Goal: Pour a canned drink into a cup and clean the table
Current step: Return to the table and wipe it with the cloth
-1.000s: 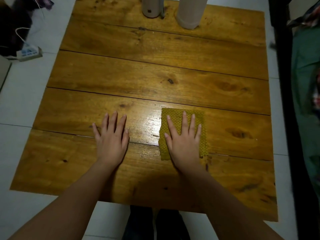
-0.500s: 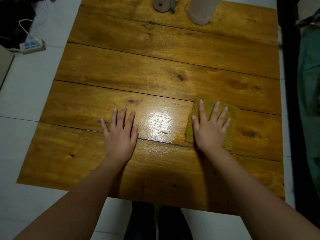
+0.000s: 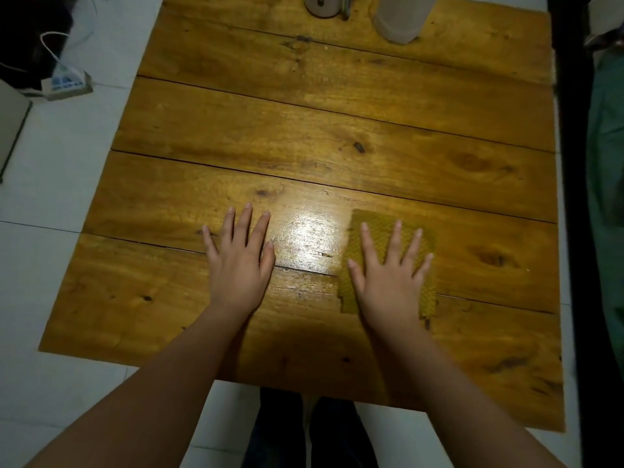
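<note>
1. Head view: the cloth lies flat on the desk, directly under the right hand, its long side running away from the person across a plank seam.
2. The right hand presses it with fingers spread, palm down, not gripping.
3. The left hand rests flat and empty on bare wood, beside a shiny patch between the hands.
4. A cup and another container stand at the far edge, well apart from both hands.

It looks like a room in a home: a plank table stands on white floor tiles, with a power strip at 10 o'clock and green fabric at 3 o'clock.
</note>
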The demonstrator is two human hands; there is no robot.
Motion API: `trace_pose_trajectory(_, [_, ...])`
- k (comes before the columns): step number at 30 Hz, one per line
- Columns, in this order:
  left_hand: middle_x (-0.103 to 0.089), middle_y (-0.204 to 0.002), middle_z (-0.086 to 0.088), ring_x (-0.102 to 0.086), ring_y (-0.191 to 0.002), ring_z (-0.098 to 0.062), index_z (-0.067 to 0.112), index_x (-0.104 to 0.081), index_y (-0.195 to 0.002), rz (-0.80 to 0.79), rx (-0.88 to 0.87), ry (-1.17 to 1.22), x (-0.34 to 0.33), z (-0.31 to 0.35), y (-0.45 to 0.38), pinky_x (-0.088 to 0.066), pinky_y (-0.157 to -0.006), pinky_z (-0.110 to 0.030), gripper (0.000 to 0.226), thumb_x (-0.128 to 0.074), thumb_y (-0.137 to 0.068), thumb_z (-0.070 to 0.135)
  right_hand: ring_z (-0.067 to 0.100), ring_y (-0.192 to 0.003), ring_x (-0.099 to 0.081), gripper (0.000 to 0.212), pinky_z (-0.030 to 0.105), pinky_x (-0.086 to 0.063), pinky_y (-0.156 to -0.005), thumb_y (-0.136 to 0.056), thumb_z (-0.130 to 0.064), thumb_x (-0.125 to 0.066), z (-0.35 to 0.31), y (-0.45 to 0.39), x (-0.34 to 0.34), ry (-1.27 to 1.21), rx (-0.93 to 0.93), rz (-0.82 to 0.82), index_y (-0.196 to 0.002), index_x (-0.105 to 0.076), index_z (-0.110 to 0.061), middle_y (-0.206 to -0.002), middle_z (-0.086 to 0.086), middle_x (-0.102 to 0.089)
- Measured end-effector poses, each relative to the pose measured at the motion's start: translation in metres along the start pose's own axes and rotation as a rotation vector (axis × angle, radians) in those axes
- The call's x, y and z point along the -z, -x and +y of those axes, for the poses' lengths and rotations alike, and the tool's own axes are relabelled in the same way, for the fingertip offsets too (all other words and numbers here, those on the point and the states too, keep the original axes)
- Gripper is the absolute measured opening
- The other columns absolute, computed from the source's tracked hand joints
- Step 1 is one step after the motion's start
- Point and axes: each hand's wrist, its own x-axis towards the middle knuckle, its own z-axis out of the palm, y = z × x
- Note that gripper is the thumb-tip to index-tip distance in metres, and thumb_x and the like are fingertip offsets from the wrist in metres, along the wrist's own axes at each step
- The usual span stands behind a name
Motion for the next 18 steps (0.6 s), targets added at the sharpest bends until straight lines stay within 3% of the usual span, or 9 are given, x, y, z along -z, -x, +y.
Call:
trace_pose_trajectory(3, [-0.030, -0.151, -0.005, -0.017, -0.142, -0.026, 0.024, -0.035, -0.139, -0.007, 0.000, -0.004, 0.000, 0.000, 0.000, -0.004, -0.111, -0.057, 0.051, -0.022, -0.093, 0.041, 0.037, -0.136, 0.026, 0.062, 0.060, 0.007, -0.110, -0.085, -0.063, -0.003, 0.023, -0.006, 0.008, -0.064, -0.126, 0.051, -0.141, 0.016, -0.042, -0.151, 0.010, 0.024])
trace_pose_trajectory(8, [-0.031, -0.150, -0.006, -0.019, -0.141, -0.028, 0.023, -0.035, -0.139, -0.019, 0.000, -0.025, 0.001, 0.001, 0.000, -0.006, -0.111, -0.057, 0.051, -0.022, -0.093, 0.040, 0.039, -0.137, 0.022, 0.061, 0.060, 0.007, -0.110, -0.088, -0.060, -0.006, 0.021, -0.031, 0.017, -0.087, -0.157, 0.090, -0.144, 0.009, -0.039, -0.153, 0.012, 0.018])
trace_pose_trajectory(14, [-0.029, -0.151, -0.006, -0.017, -0.142, -0.027, 0.023, -0.034, -0.140, -0.024, 0.005, -0.010, 0.000, 0.000, -0.001, -0.005, -0.111, -0.057, 0.053, -0.020, -0.093, 0.042, 0.039, -0.135, 0.025, 0.059, 0.056, 0.014, -0.108, -0.089, -0.060, -0.002, -0.027, -0.041, 0.017, 0.009, 0.114, 0.041, -0.141, 0.016, -0.039, -0.149, 0.008, 0.026])
trace_pose_trajectory(16, [-0.029, -0.151, -0.006, -0.016, -0.142, -0.027, 0.022, -0.034, -0.140, -0.021, 0.006, -0.003, 0.001, 0.000, -0.001, -0.005, -0.111, -0.057, 0.054, -0.020, -0.092, 0.043, 0.040, -0.137, 0.020, 0.059, 0.056, 0.011, -0.108, -0.089, -0.060, -0.001, -0.034, -0.029, 0.008, 0.065, 0.199, 0.047, -0.141, 0.013, -0.038, -0.152, 0.010, 0.020])
trace_pose_trajectory(18, [-0.029, -0.151, -0.006, -0.016, -0.142, -0.026, 0.018, -0.035, -0.140, -0.025, 0.017, 0.013, 0.002, 0.001, -0.002, -0.004, -0.111, -0.056, 0.056, -0.021, -0.092, 0.044, 0.044, -0.139, 0.005, 0.060, 0.058, 0.000, -0.108, -0.090, -0.059, -0.005, -0.031, -0.016, 0.001, 0.099, 0.231, 0.061, -0.144, 0.000, -0.035, -0.155, 0.012, 0.002])
